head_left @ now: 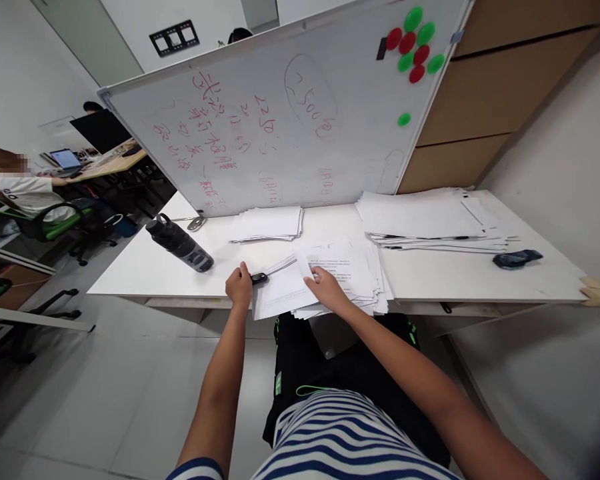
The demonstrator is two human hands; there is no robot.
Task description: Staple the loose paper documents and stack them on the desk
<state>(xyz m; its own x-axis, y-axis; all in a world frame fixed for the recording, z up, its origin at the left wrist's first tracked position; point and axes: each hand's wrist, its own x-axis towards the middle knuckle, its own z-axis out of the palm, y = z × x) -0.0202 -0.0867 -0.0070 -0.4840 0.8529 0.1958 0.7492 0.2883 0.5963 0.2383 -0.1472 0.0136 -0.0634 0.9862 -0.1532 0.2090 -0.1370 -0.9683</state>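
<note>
My left hand (239, 287) is closed round the handle of black-handled scissors (260, 278). Their thin closed-looking blades lie across a printed sheet of paper (283, 293), pointing right. With fingers and thumb, my right hand (326, 288) pinches the right edge of that sheet. The sheet is tilted over the front edge of the desk. Under and beside my right hand is an uneven pile of printed papers (350, 267), some jutting past the desk edge.
On the white desk (130, 283) stand a dark bottle (180, 243), a small paper stack (270, 223) and a larger paper stack (425, 217). A dark pouch-like item (517, 259) lies right. Behind rises a whiteboard (260, 153). A person (27, 190) sits far left.
</note>
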